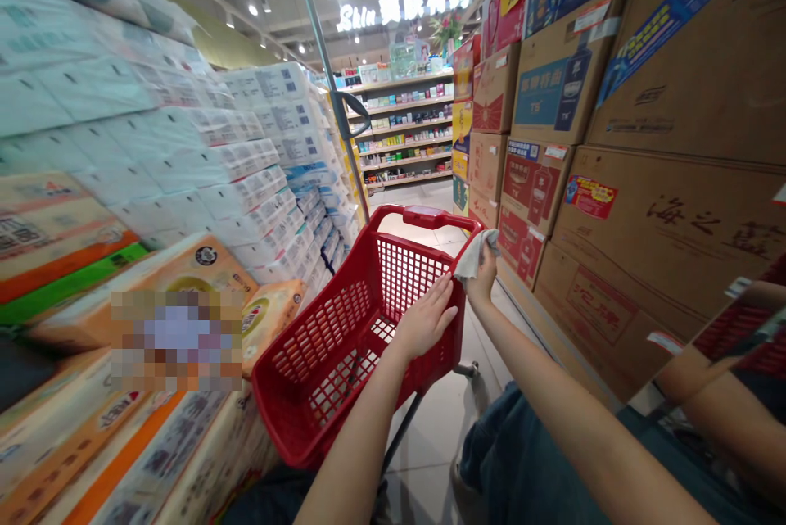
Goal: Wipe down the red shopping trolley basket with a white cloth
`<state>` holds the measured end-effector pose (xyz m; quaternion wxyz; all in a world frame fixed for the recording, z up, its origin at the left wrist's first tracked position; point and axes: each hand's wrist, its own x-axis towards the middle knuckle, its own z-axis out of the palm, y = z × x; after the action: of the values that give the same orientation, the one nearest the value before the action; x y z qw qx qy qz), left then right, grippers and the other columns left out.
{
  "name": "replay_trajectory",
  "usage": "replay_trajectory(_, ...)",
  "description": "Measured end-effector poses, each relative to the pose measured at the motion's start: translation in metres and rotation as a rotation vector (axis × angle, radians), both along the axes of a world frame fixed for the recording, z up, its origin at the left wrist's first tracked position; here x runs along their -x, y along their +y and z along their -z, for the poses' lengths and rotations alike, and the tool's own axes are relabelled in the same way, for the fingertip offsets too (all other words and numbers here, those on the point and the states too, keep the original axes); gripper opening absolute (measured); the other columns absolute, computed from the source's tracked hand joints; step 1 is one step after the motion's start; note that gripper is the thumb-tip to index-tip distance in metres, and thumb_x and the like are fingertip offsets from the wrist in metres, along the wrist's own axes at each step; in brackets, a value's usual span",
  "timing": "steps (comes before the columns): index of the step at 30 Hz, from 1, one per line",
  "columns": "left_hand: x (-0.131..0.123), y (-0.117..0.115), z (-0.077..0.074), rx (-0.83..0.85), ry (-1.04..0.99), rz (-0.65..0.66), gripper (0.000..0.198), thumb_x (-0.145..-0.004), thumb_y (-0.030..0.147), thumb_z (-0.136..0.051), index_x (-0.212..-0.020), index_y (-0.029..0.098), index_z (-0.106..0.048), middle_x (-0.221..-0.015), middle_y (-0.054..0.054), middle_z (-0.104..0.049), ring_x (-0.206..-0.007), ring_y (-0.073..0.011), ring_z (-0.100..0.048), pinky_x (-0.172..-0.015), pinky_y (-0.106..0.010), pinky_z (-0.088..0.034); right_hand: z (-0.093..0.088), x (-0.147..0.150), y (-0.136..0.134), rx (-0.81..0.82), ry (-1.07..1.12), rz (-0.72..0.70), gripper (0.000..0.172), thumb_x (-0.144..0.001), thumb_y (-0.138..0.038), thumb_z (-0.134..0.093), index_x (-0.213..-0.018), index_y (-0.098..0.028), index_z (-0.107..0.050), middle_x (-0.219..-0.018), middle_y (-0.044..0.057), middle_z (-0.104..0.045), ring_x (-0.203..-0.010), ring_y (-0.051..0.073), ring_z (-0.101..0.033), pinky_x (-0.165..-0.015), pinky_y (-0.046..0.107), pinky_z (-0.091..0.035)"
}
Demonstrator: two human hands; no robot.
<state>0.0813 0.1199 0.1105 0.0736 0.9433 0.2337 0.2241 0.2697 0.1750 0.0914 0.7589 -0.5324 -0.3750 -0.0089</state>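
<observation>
A red plastic shopping cart with slotted basket walls stands in front of me, its basket holding nothing that I can see. My left hand rests on the cart's near side rim, fingers stretched out flat and close to a cloth. That cloth, pale grey and crumpled, is gripped in my right hand and pressed against the rim near the corner by the handle. The thumb and fingers of the right hand are partly hidden by the cloth.
Stacked cardboard cartons line the right side. Packs of tissue paper are piled high on the left, with orange packs lower down. A metal pole rises beyond the cart. Shelves of goods stand at the back, past a tiled floor.
</observation>
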Motion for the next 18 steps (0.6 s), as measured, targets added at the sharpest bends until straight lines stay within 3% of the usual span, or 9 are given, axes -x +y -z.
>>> replay_trajectory(5,0.000,0.000,0.001,0.014,-0.005,-0.011,0.052,-0.103,0.040,-0.023,-0.152,0.022,-0.021,-0.161,-0.001,-0.016,-0.148,-0.0160,-0.008,-0.122,-0.037,-0.020,-0.026,-0.022,0.018,-0.008,0.132,0.017,0.052,-0.088,-0.043,-0.045,-0.126,-0.010,-0.058,-0.108,0.012,-0.064,-0.106,0.024,-0.056,-0.096,0.040,-0.043)
replay_trajectory(7,0.000,0.000,0.002,0.018,-0.012,-0.008,0.052,-0.103,0.040,-0.024,-0.152,0.023,-0.020,-0.160,-0.001,-0.016,-0.148,-0.0162,-0.008,-0.122,-0.038,-0.021,-0.013,-0.011,0.009,-0.003,0.081,0.013,0.051,-0.087,-0.040,-0.047,-0.130,-0.013,-0.055,-0.114,0.012,-0.063,-0.109,0.024,-0.055,-0.099,0.041,-0.041)
replay_trajectory(12,0.000,0.001,0.001,0.022,-0.025,0.013,0.052,-0.103,0.040,-0.026,-0.152,0.023,-0.020,-0.160,-0.001,-0.016,-0.148,-0.0167,-0.006,-0.123,-0.038,-0.020,0.043,0.033,-0.034,0.110,0.033,-0.049,0.050,-0.088,-0.034,-0.044,-0.133,-0.014,-0.052,-0.123,0.014,-0.057,-0.115,0.024,-0.053,-0.103,0.042,-0.039)
replay_trajectory(18,-0.001,-0.001,0.002,0.012,-0.015,0.010,0.052,-0.103,0.039,-0.027,-0.152,0.024,-0.019,-0.160,-0.001,-0.018,-0.148,-0.0168,-0.007,-0.122,-0.040,-0.021,0.029,0.033,-0.034,0.067,0.029,-0.058,0.048,-0.091,-0.035,-0.041,-0.134,-0.018,-0.052,-0.131,0.012,-0.055,-0.121,0.022,-0.050,-0.106,0.040,-0.037)
